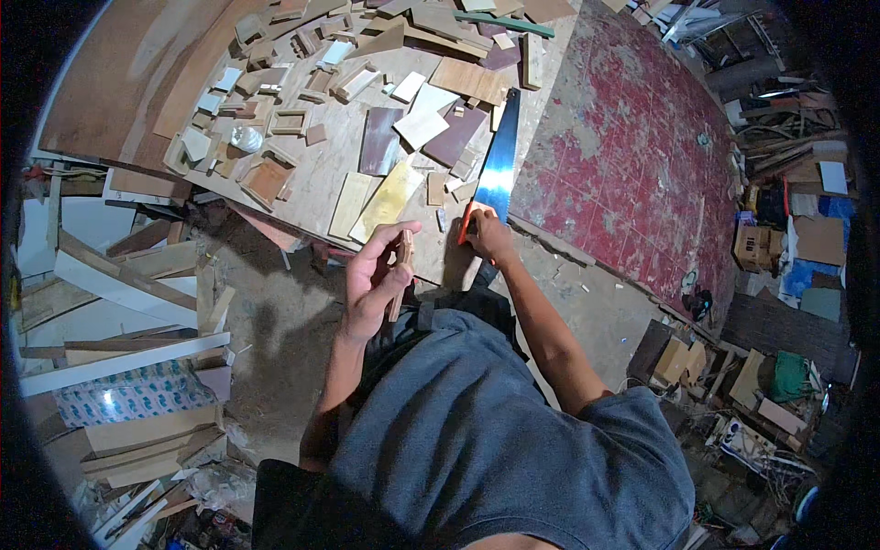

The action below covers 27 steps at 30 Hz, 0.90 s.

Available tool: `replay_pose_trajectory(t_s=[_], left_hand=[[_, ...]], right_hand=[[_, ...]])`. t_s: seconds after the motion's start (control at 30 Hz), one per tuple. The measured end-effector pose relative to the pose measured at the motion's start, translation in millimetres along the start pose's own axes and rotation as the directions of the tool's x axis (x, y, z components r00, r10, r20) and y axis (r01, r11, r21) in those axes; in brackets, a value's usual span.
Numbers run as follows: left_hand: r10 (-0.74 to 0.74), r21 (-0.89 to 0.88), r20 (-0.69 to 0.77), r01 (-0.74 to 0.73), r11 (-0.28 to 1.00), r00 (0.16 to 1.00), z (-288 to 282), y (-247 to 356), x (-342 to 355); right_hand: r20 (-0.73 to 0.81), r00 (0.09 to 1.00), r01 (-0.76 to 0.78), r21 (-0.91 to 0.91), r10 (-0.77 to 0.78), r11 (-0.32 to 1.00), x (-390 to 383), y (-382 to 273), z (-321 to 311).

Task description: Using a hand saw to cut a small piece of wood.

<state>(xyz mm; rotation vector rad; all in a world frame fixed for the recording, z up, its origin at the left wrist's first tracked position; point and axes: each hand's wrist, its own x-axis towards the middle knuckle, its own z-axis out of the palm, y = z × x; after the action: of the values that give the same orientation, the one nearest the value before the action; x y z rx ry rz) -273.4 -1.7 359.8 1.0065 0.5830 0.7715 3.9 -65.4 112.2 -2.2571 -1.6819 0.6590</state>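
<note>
My left hand [369,280] is closed around a small, narrow wooden piece [401,275], held upright just off the near edge of the worktable [316,197]. Thumb and fingers press on it from both sides. At the table's near right corner, my right hand [490,236] is wrapped around the orange handle of a hand saw [500,160]. The shiny blade points away from me along the right side of the tabletop. Between the hands lie a yellowish board [385,202] and a small brown wooden block [436,189].
Wood offcuts and small frame-like wooden pieces [291,122] cover the table's far left. A large plywood sheet [119,82] stands beyond them. Right of the table is a worn red surface [632,156]. Scrap boards [137,293] pile up at the left; a cardboard box [759,247] sits at the right.
</note>
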Motion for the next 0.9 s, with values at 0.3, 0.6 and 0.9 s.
replay_pose_trajectory(t_s=[0.3,0.6,0.9], left_hand=[[0.110,0.176,0.004,-0.109,0.978,0.994,7.8,8.5,8.0],[0.179,0.384,0.046,-0.183,0.905,0.983,21.1,22.1,22.6],[0.220,0.548,-0.008,-0.180,0.817,0.975,27.0,27.3,20.5]], right_hand=[[-0.155,0.955,0.247,0.890,-0.254,0.384,-53.8,-167.4,-201.2],[-0.293,0.872,0.483,0.637,-0.391,0.600,-57.7,-192.6,-240.6],[-0.319,0.836,0.548,0.508,-0.446,0.665,-56.3,-191.7,-250.8]])
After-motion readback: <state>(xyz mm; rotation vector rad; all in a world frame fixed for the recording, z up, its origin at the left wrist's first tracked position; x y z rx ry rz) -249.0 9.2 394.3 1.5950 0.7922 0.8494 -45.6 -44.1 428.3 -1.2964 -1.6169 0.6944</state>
